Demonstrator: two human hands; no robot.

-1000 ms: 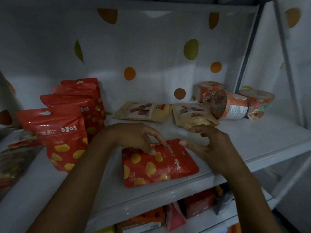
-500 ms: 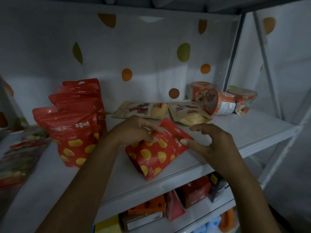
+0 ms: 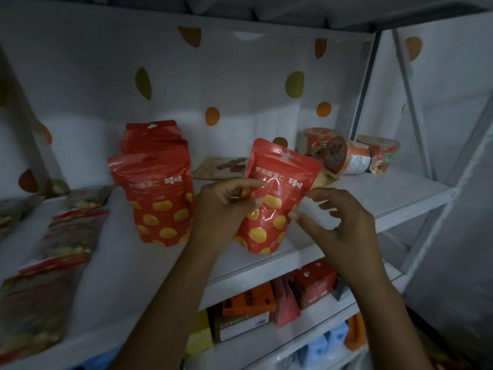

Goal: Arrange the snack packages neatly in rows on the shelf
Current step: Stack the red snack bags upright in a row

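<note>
Left hand (image 3: 221,209) pinches red pouch (image 3: 277,198) upright, top leaning right; relaxed right hand (image 3: 338,222) touches it.

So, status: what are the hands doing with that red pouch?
Left hand grips red pouch, upright. Right hand thumb touches its edge. Red pouch row stands alongside, apart.

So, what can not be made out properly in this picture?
Head view:
Beige pouches: mostly hidden behind the held red pouch.
Rear pouches of the red row: covered by the front pouch; number unclear.
Packages at left: blurred, cut by the edge.
Right hand: grip on the pouch uncertain.
</note>
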